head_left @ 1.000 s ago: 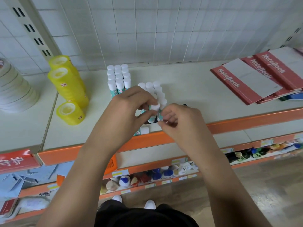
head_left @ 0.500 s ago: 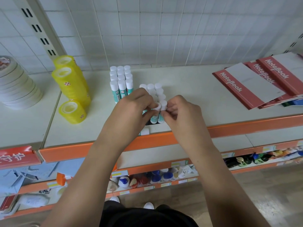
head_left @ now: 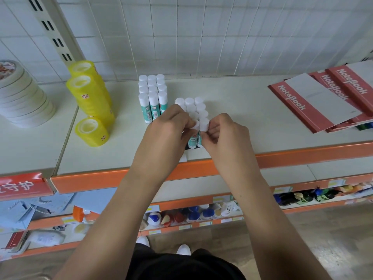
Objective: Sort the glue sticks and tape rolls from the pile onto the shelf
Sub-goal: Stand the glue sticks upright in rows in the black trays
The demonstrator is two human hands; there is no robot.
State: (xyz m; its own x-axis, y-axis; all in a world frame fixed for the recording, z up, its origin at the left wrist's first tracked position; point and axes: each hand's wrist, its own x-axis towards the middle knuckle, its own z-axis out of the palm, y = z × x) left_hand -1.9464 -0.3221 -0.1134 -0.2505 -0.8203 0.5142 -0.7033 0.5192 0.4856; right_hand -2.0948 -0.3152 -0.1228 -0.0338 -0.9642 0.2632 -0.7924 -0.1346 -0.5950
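Currently, both hands are at the front of the nearer block of glue sticks (head_left: pixel 190 105), which stands upright on the white shelf (head_left: pixel 242 118), close to its orange front edge (head_left: pixel 302 156). The left hand (head_left: pixel 165 138) has its fingers curled in, and its thumb and fingertips are closed on the cap of the front middle stick (head_left: pixel 193 139). The right hand (head_left: pixel 226 138) pinches the front right stick (head_left: pixel 204 124) between thumb and forefinger just below the white cap, with its other fingers folded in. The two held sticks stand side by side and touch. Whether their bases rest on the shelf or sit just above it cannot be told. A second block of glue sticks (head_left: pixel 152 91), three wide, stands just behind and to the left, apart from the nearer block. Further left, yellow tape rolls (head_left: pixel 88 93) form two leaning stacks at the rear, with a short stack (head_left: pixel 91 132) in front. White tape rolls (head_left: pixel 22 98) are stacked on the adjoining shelf panel at far left. Red notebooks (head_left: pixel 314 104) lie overlapped at the right end of the shelf. Lower shelves (head_left: pixel 191 216) carry small bottles.
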